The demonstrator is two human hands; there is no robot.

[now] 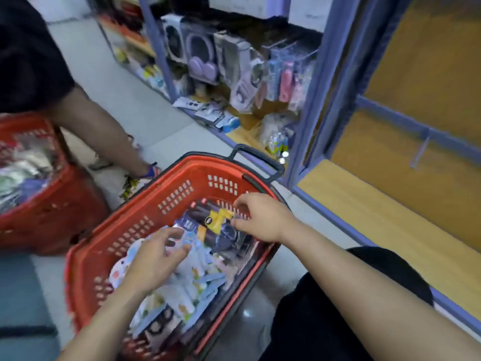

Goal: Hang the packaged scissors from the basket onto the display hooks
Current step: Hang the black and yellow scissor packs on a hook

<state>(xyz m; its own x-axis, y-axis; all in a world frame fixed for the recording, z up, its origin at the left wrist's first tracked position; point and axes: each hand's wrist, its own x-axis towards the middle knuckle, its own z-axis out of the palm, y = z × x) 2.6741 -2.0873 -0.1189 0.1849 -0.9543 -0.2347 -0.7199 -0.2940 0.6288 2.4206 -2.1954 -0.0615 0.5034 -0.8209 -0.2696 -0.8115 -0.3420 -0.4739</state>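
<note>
Head view, pick step: right hand (260,217) pinches a pack (220,225), left hand (153,256) relaxed over basket (140,227); next I lift it to a hook (419,155).

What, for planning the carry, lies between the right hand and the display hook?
Head view, beyond the right hand pinching a pack: basket rim, grey floor, blue shelf frame, wooden shelf board, then the hook.

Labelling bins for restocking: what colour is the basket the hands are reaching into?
The basket is red, with a black handle; the head view shows it.
</note>
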